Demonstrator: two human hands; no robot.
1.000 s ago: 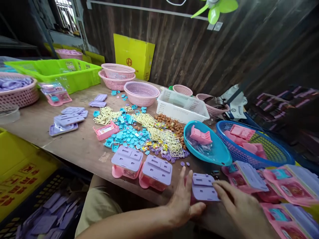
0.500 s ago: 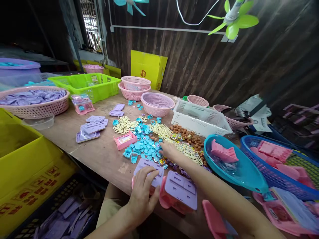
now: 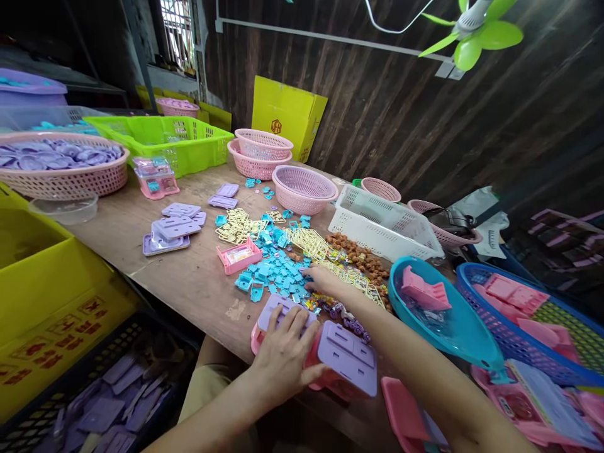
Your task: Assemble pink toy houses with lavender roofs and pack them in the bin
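My left hand (image 3: 285,352) lies spread on a pink toy box with a lilac lid (image 3: 276,314) at the table's near edge, fingers curled around it. A second pink box with a lilac lid (image 3: 346,357) stands right beside it, touching my thumb side. My right hand (image 3: 323,280) reaches forward into a heap of small blue plastic pieces (image 3: 274,274), fingertips down among them; whether it pinches a piece is hidden. Cream lattice parts (image 3: 309,242) and brown beads (image 3: 358,258) lie just beyond.
A turquoise bowl (image 3: 467,333) with a pink part and a blue basket (image 3: 566,343) sit at the right. White basket (image 3: 382,223), pink baskets (image 3: 302,189), a green crate (image 3: 160,141) and lilac lids (image 3: 172,226) lie farther back. Yellow crate (image 3: 42,283) stands at the left.
A second ago both hands were on a lilac-lidded box at the right. My left hand has moved onto the left box and my right hand has reached into the blue pieces.
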